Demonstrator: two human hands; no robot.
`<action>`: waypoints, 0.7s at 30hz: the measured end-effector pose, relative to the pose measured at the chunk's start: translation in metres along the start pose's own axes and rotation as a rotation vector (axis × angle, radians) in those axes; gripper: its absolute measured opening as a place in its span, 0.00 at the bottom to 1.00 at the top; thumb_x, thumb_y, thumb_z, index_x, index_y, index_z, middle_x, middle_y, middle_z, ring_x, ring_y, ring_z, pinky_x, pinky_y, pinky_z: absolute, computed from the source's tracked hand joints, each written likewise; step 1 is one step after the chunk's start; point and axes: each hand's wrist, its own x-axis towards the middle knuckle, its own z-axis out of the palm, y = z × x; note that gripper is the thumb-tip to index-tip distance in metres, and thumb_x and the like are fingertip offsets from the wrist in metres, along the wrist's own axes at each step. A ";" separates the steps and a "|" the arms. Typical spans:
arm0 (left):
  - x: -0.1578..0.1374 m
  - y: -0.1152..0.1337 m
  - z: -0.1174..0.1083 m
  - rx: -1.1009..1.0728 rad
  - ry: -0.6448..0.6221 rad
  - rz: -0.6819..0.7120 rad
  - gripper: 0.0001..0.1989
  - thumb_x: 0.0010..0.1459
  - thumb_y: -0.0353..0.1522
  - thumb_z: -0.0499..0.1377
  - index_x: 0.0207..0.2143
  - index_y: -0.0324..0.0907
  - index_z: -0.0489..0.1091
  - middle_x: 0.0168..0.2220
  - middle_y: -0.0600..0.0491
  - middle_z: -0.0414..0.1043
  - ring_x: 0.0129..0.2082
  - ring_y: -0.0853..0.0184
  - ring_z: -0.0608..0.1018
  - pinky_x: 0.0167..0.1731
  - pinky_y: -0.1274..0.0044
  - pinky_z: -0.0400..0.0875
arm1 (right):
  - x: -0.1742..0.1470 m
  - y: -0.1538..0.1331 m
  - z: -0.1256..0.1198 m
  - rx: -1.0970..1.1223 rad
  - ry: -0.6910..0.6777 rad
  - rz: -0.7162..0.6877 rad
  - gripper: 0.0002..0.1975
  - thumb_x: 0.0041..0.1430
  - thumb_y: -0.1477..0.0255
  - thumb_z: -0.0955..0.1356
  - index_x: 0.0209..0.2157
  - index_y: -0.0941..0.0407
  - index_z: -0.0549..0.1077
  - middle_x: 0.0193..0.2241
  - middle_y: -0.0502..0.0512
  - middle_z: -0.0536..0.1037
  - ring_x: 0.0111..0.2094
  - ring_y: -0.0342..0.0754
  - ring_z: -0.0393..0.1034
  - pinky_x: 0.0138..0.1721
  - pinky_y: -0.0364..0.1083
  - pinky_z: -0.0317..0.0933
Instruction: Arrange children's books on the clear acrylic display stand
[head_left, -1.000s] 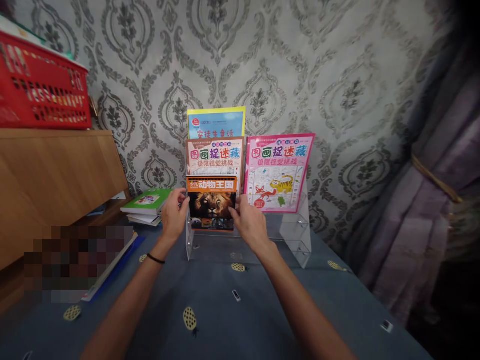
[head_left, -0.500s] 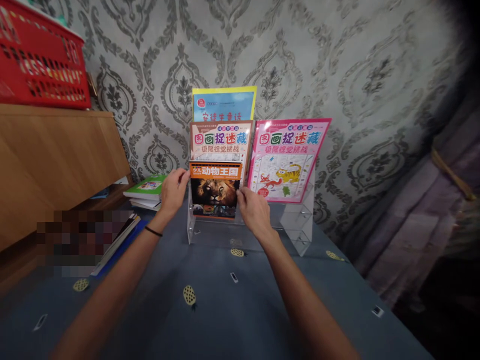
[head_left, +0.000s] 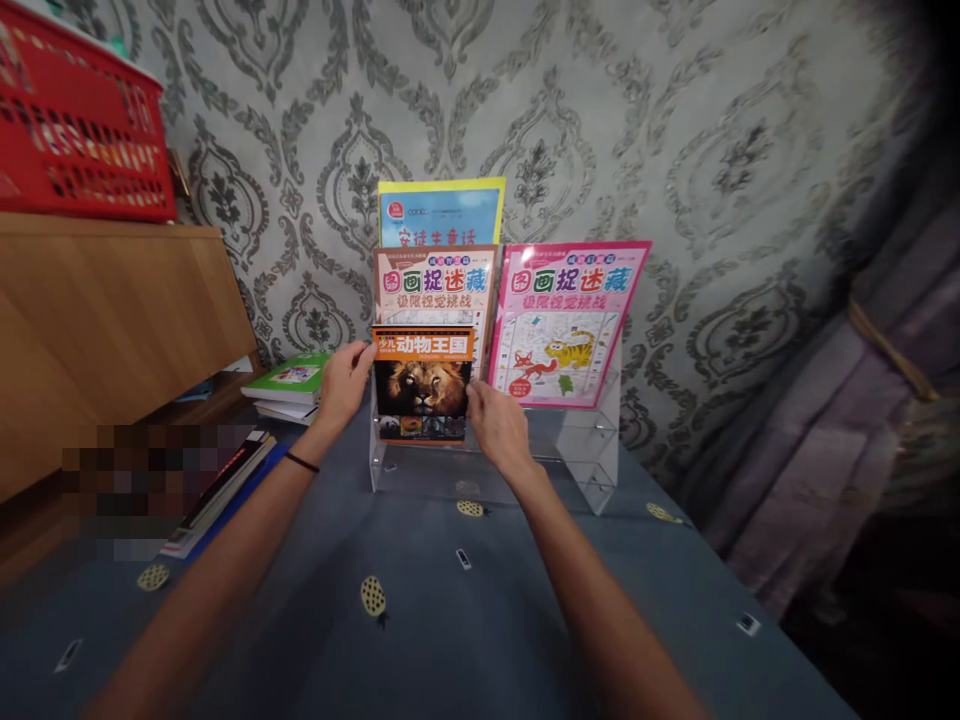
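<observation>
Damask-patterned wallpaper backs a transparent rack on the blue tabletop; a lion-cover book stands at its left front. Left hand and right hand, fingers curled, meet opposite edges; grip cannot be told.

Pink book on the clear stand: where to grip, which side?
Probably the upper right corner of the pink book, from the front right, thumb on the cover, fingers behind. It stands cover forward, and that corner juts out past the clear stand. Its left edge looks tighter: the brown-edged book sits alongside, and the right hand is near the lower left corner.
</observation>
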 end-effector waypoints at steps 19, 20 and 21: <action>-0.002 0.001 -0.001 -0.075 -0.013 0.024 0.11 0.62 0.40 0.54 0.36 0.43 0.69 0.31 0.52 0.73 0.31 0.65 0.75 0.30 0.76 0.69 | 0.004 0.010 -0.003 0.007 -0.004 -0.119 0.17 0.72 0.69 0.58 0.40 0.55 0.76 0.34 0.57 0.81 0.35 0.48 0.73 0.31 0.44 0.48; -0.002 0.000 -0.002 -0.072 -0.016 0.024 0.11 0.62 0.40 0.54 0.37 0.43 0.70 0.32 0.52 0.73 0.31 0.65 0.75 0.30 0.76 0.69 | 0.005 0.011 -0.004 0.016 -0.008 -0.126 0.17 0.72 0.69 0.58 0.39 0.55 0.76 0.34 0.57 0.81 0.35 0.48 0.73 0.31 0.44 0.48; -0.002 0.000 -0.002 -0.071 -0.017 0.023 0.11 0.62 0.40 0.54 0.38 0.43 0.70 0.32 0.52 0.73 0.31 0.65 0.75 0.30 0.76 0.69 | 0.005 0.012 -0.004 0.026 -0.008 -0.131 0.17 0.72 0.69 0.58 0.39 0.55 0.76 0.34 0.57 0.81 0.35 0.48 0.73 0.31 0.44 0.48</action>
